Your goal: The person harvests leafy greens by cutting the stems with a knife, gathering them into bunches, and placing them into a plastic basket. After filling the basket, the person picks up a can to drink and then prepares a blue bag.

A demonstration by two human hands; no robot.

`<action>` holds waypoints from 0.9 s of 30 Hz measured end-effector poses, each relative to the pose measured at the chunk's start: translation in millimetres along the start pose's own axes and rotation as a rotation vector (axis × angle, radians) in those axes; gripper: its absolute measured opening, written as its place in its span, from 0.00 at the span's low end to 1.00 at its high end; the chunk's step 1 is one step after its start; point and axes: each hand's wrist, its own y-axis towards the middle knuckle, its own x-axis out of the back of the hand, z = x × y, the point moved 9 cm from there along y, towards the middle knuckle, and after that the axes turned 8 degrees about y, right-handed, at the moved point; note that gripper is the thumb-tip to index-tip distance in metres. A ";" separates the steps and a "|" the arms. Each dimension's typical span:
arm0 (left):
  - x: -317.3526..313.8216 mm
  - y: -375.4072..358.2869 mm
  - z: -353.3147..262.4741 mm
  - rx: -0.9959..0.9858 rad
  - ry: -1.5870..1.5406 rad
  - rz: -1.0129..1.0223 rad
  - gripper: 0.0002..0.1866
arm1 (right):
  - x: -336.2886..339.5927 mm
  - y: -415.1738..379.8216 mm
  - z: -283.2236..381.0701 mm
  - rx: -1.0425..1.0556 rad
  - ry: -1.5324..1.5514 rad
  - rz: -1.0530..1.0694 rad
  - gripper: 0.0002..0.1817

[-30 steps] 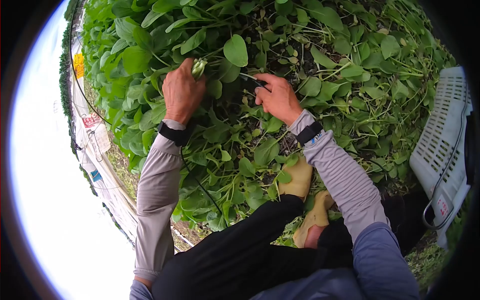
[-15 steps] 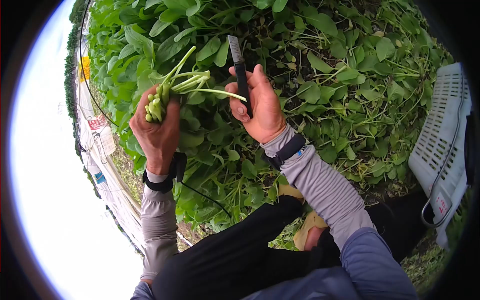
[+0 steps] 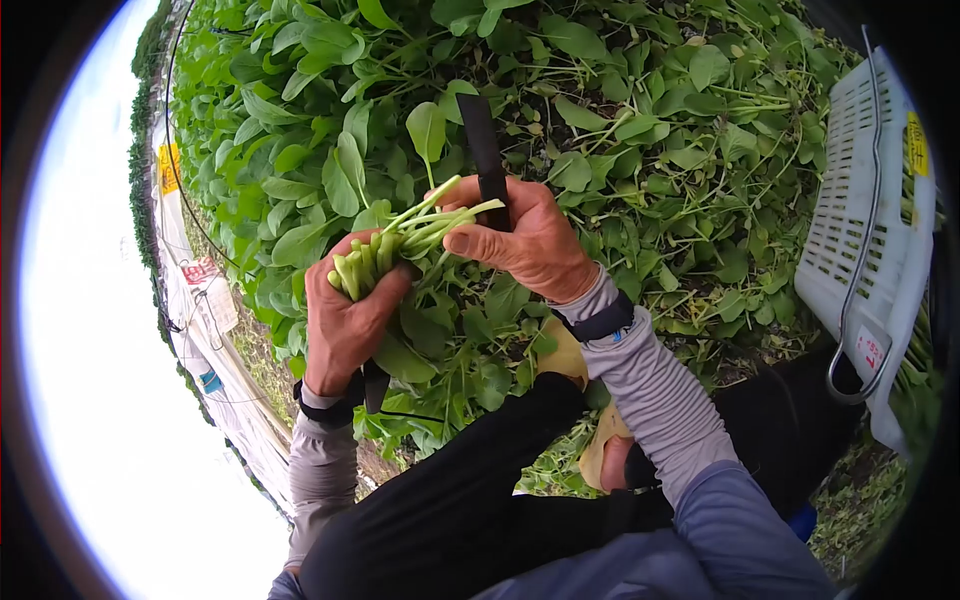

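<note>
My left hand is closed round a bunch of green stems, cut ends facing up and toward me. Leaves of the bunch hang below the fist. Close on its right, my right hand holds a dark flat-bladed knife against the palm, blade pointing up and away. Its thumb lies by the loose thin stalks that stick out of the bunch. Part of the knife handle is hidden by the fingers.
Leafy green plants grow ahead and to the left. Cut or fallen leaves cover the ground to the right. A white slatted crate with a metal hook stands at the far right, greens inside. My black-trousered legs are below.
Both hands have come together, the right one now at the stalks of the bunch. The knife blade has turned and looks dark. The crate appears higher in view.
</note>
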 end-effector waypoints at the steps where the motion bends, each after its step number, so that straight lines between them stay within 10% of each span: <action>1: -7.8 -2.1 2.6 0.022 -0.070 0.088 0.15 | 0.0 -4.7 7.6 0.043 -0.014 0.002 0.22; 7: -39.1 -21.5 6.6 0.182 -0.229 0.466 0.24 | 7.0 -26.8 25.3 0.017 -0.096 0.094 0.20; 14: 5.7 -43.4 -58.0 0.055 0.472 0.163 0.24 | 28.5 -43.8 40.6 -0.006 -0.310 0.033 0.13; 16: 12.5 -38.5 -58.4 0.110 0.406 0.148 0.24 | 10.5 -49.4 43.2 -0.096 -0.392 0.141 0.13; 18: -6.6 -22.2 -91.8 -0.305 0.161 0.233 0.26 | -4.6 -53.0 42.1 -0.118 -0.377 0.183 0.13; 22: -64.1 -10.2 -65.4 -0.075 -0.447 0.578 0.30 | -12.5 -54.3 44.2 -0.052 -0.227 0.173 0.17; 27: -88.1 -2.9 -13.3 0.136 -0.348 0.617 0.23 | 5.7 -52.2 37.2 0.078 -0.650 -0.019 0.12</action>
